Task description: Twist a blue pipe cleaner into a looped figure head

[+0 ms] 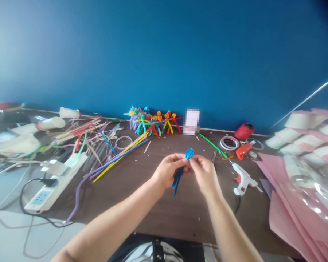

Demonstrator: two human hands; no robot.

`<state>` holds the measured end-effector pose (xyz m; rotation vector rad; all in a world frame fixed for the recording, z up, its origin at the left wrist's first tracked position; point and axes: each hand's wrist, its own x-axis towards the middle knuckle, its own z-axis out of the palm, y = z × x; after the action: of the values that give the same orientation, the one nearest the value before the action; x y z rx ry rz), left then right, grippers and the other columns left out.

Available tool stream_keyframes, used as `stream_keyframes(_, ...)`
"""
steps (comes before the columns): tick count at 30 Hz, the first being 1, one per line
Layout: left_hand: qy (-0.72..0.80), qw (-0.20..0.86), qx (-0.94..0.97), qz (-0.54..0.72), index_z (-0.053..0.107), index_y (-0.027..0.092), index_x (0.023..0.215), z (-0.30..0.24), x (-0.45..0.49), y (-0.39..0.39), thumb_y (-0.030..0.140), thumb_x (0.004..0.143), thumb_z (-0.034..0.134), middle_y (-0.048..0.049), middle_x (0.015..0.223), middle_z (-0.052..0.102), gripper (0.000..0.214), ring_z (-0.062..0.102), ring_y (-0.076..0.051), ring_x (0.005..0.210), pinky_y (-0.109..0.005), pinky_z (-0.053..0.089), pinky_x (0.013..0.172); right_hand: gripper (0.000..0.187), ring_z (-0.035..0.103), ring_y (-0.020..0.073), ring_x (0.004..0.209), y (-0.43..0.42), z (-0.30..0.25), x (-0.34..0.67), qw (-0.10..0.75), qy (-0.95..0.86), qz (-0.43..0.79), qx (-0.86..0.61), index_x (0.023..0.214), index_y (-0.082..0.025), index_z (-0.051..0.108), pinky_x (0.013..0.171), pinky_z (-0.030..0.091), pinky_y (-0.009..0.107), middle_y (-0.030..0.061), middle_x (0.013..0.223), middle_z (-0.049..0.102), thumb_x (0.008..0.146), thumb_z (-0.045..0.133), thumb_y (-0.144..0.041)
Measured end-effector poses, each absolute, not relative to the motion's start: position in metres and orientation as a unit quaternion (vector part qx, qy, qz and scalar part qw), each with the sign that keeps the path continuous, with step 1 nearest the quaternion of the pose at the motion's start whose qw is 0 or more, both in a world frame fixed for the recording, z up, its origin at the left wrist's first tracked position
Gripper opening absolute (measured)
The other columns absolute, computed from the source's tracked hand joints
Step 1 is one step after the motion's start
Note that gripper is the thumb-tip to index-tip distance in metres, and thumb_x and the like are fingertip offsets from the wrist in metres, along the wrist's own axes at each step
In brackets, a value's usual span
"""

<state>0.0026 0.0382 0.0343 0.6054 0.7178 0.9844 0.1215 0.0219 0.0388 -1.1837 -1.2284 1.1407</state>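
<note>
Head view: left hand [167,171] and right hand [205,174] pinch a blue pipe cleaner [189,153] near a glue gun [243,178].

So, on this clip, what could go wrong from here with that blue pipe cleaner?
The blue pipe cleaner is pinched into a small loop between the left hand and the right hand, so the loop might spring open or lose its shape if either grip slackens. The white hot glue gun lies near the right hand, nozzle toward it; if hot, it could burn on a careless reach. Its black cord could also snag.
</note>
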Motion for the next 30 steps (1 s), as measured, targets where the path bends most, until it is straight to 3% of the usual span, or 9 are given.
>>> stream_keyframes(16,0.360,0.760,0.269,0.470,0.060,0.012,0.069,0.033,0.005,0.035,0.022,0.053,0.076,0.0012,0.053,0.059,0.024,0.052,-0.007,0.044,-0.019,0.042,0.046,0.021,0.042,0.0085,0.041,0.015,0.035,0.118,0.530,-0.513,0.420,-0.529,0.066,-0.017,0.053,0.039,0.032,0.019,-0.0048,0.049,0.049,0.078,0.052,-0.035)
stream_keyframes(23,0.375,0.739,0.253,0.499,0.061,0.013,0.069,0.032,0.009,0.032,0.023,0.051,0.077,0.0021,0.051,0.057,0.026,0.051,-0.007,0.044,-0.018,0.041,0.045,0.021,0.044,0.0095,0.041,0.013,0.035,0.118,0.531,-0.528,0.388,-0.538,0.066,-0.017,0.053,0.040,0.034,0.020,-0.0042,0.049,0.050,0.078,0.051,-0.034)
stream_keyframes(30,0.380,0.757,0.246,0.472,0.061,0.012,0.070,0.035,0.009,0.032,0.025,0.050,0.076,0.0018,0.052,0.057,0.028,0.051,-0.006,0.044,-0.017,0.040,0.044,0.017,0.056,0.0130,0.053,0.007,0.042,0.123,0.491,-0.614,0.248,-0.566,0.070,-0.018,0.058,0.052,0.043,0.021,-0.0001,0.060,0.061,0.079,0.049,-0.029)
